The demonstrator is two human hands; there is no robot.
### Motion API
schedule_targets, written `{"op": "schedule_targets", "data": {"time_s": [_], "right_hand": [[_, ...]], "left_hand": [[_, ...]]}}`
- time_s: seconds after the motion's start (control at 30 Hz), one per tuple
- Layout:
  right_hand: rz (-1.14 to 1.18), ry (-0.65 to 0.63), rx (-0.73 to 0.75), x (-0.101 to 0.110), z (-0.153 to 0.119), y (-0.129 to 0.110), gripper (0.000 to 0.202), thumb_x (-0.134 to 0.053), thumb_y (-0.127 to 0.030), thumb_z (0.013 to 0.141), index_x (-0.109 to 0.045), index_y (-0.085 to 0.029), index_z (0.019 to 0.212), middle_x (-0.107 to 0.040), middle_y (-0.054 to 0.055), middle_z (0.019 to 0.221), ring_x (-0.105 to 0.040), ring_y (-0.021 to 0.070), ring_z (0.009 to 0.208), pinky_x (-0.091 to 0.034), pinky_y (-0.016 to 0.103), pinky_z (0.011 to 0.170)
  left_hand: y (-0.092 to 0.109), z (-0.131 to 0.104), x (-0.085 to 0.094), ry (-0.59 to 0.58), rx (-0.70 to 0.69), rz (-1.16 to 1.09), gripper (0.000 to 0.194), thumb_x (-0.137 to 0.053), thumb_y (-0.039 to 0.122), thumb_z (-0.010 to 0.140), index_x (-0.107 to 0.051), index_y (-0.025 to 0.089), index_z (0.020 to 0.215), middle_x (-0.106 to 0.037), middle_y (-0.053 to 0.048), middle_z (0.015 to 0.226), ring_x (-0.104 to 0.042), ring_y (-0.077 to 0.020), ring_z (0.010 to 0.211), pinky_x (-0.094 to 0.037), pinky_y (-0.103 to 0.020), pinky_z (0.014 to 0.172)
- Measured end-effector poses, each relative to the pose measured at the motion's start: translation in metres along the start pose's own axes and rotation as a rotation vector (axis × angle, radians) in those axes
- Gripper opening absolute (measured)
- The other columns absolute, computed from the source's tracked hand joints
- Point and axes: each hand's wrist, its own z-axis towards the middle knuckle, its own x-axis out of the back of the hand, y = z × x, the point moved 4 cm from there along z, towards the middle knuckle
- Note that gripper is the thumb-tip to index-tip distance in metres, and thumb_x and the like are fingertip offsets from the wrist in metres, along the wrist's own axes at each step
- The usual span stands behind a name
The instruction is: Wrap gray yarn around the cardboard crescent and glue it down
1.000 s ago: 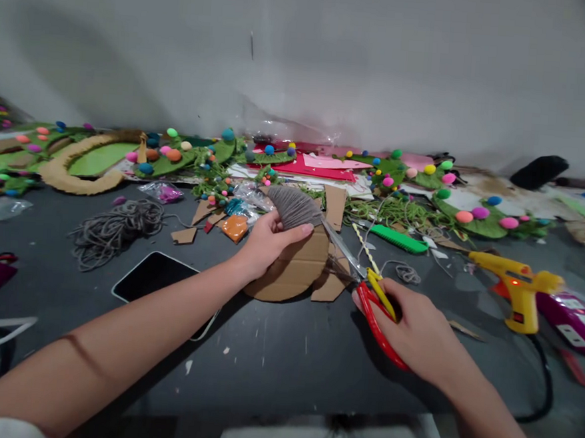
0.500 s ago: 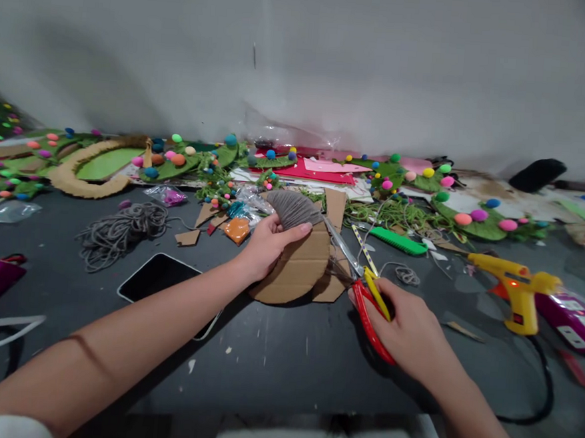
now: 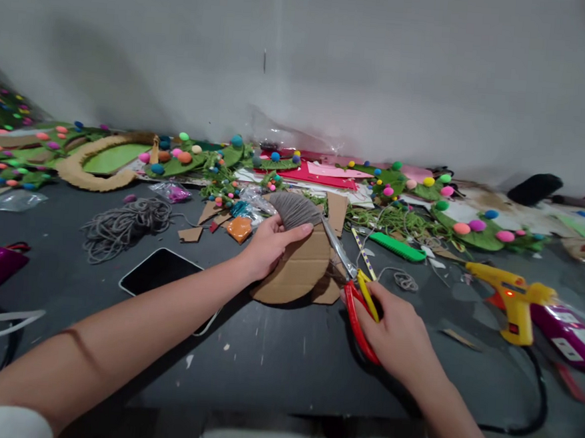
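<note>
A round cardboard piece [image 3: 296, 269], its upper part wrapped with grey yarn [image 3: 296, 209], is pinched between the thumb and fingers of my left hand [image 3: 273, 244]. My right hand [image 3: 395, 326] is closed on scissors [image 3: 363, 317] with red and yellow handles. Their metal blades point up and left, with the tips by the right edge of the wrapped yarn. Whether the blades touch the yarn is too small to tell. Left of the cardboard lies a loose bundle of grey yarn [image 3: 124, 227].
A phone [image 3: 161, 273] lies under my left forearm. At the right are a yellow glue gun [image 3: 515, 298] with a black cord and a purple device [image 3: 567, 335]. A green cutter [image 3: 398, 246] lies ahead. Green garlands with coloured balls [image 3: 477, 228] and a tan ring [image 3: 83, 171] line the back.
My right hand and the scissors have shifted slightly left, towards the cardboard. The blades look closer together. My left hand keeps its hold on the cardboard.
</note>
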Motion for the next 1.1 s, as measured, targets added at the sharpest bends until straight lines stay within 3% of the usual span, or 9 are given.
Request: {"op": "schedule_targets", "data": {"time_s": [0.27, 0.63, 0.77, 0.93, 1.1], "right_hand": [[-0.030, 0.039, 0.007, 0.001, 0.000, -0.001, 0.038, -0.039, -0.058, 0.095, -0.052, -0.024, 0.087, -0.068, 0.005, 0.083, -0.063, 0.0252, 0.078, -0.032, 0.029, 0.065], [0.018, 0.093, 0.019, 0.003, 0.001, 0.005, 0.046, -0.044, -0.066, 0.091, -0.062, -0.024, 0.085, -0.067, 0.004, 0.076, -0.057, 0.0207, 0.066, -0.034, 0.030, 0.064], [-0.005, 0.111, -0.076, 0.022, 0.010, 0.026, 0.050, -0.045, -0.070, 0.089, -0.067, -0.025, 0.096, -0.070, 0.006, 0.083, -0.063, 0.0261, 0.074, -0.037, 0.033, 0.065], [-0.226, 0.177, -0.219, 0.058, 0.031, 0.069, 0.064, -0.049, -0.070, 0.086, -0.068, -0.018, 0.119, -0.073, 0.018, 0.099, -0.067, 0.0405, 0.092, -0.041, 0.040, 0.068], [-0.198, 0.197, -0.050, 0.065, 0.053, 0.088, 0.055, -0.055, -0.056, 0.089, -0.066, -0.012, 0.120, -0.072, 0.018, 0.101, -0.067, 0.0320, 0.083, -0.045, 0.039, 0.070]], "left_hand": [[0.000, 0.002, 0.002, 0.010, -0.020, 0.025, 0.035, -0.090, 0.032, 0.070, -0.070, 0.016, 0.093, -0.078, -0.006, 0.093, -0.072, -0.0170, 0.080, -0.057, -0.028, 0.074], [0.003, 0.001, 0.001, 0.032, -0.008, 0.064, 0.035, -0.090, 0.035, 0.069, -0.070, 0.016, 0.091, -0.078, -0.007, 0.092, -0.072, -0.0182, 0.076, -0.058, -0.032, 0.074], [0.002, 0.003, 0.003, 0.020, -0.004, 0.033, 0.034, -0.091, 0.033, 0.069, -0.070, 0.017, 0.091, -0.077, -0.005, 0.088, -0.071, -0.0165, 0.073, -0.057, -0.029, 0.070], [0.002, 0.002, -0.001, -0.074, 0.085, -0.057, 0.036, -0.088, 0.034, 0.072, -0.069, 0.017, 0.097, -0.078, -0.007, 0.092, -0.074, -0.0205, 0.078, -0.058, -0.033, 0.073], [0.012, -0.007, -0.016, -0.270, 0.170, -0.139, 0.037, -0.088, 0.035, 0.072, -0.070, 0.019, 0.100, -0.076, -0.006, 0.087, -0.073, -0.0208, 0.078, -0.056, -0.033, 0.076]]}}
